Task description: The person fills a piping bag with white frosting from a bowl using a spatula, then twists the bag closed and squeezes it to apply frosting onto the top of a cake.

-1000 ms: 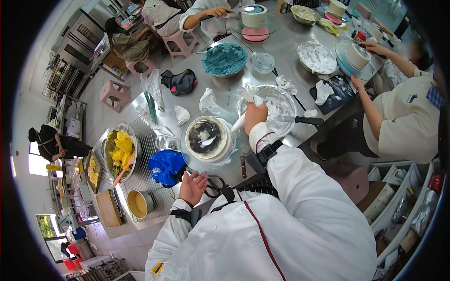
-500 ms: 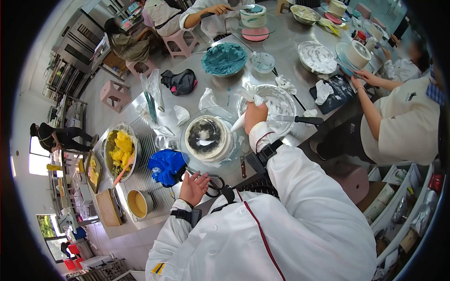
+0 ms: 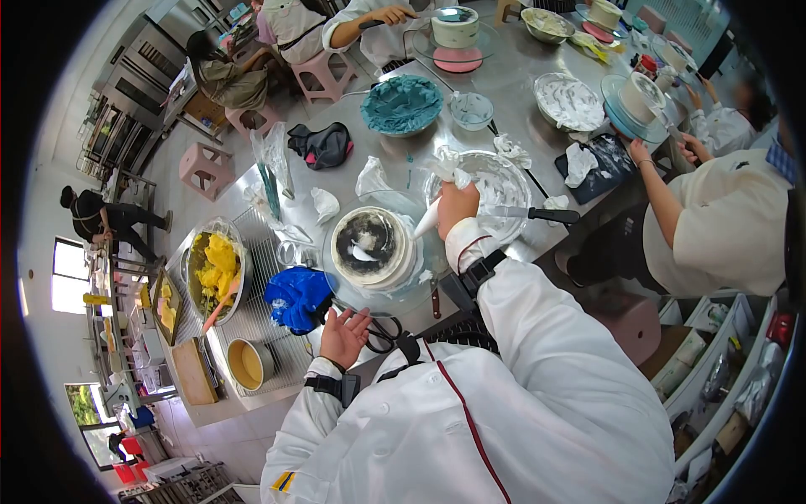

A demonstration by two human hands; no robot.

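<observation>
My right hand [image 3: 458, 204] is closed around a piping bag [image 3: 428, 221] of white cream, its tip pointing down-left at the side of a round cake [image 3: 403, 267]. The cake has pale sides, a dark patchy top and a small white dab on it. It stands on a clear glass turntable [image 3: 431, 252]. My left hand [image 3: 342, 338] is at the turntable's near edge, palm up with fingers apart and nothing in it. Black-handled scissors [image 3: 384, 333] lie beside it, and a crumpled blue bag [image 3: 297, 296] is just beyond its fingertips.
Behind my right hand is a bowl of white cream [image 3: 514, 183], a black-handled palette knife [image 3: 552, 216] across it. A bowl of teal cream [image 3: 401, 107] stands farther back. At left are a bowl of yellow cream [image 3: 243, 290] and a cake tin [image 3: 250, 364]. A co-worker [image 3: 709, 218] stands at right.
The white dab on the cake top has turned slightly with the cake. My hands have hardly moved. The co-worker at right has shifted their hands, and the person at far left has moved.
</observation>
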